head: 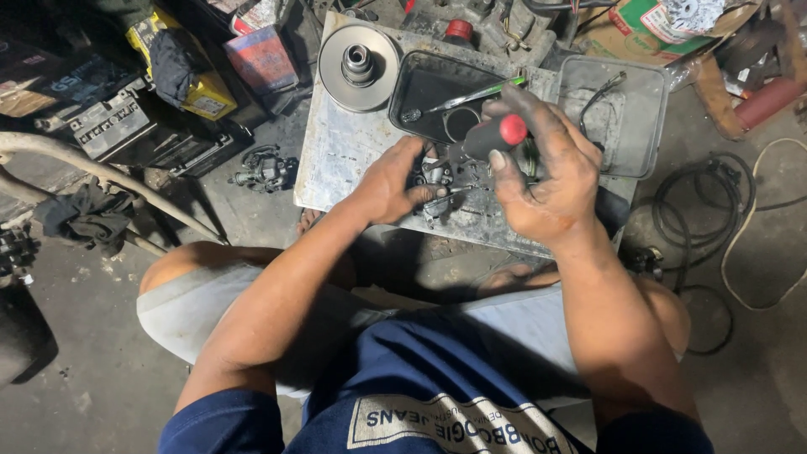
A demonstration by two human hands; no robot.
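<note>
The left hand (388, 181) is closed around a small metal carburetor (437, 189) and presses it on the metal sheet surface (340, 151), I think to keep it steady. The right hand (546, 181) is clamped on a screwdriver with a black and red handle (494, 136), its tip pointing down into the carburetor, which lies between both hands. Behind them are a black tray (420, 88) with a green-handled tool (471, 94) and a round pulley (359, 65).
</note>
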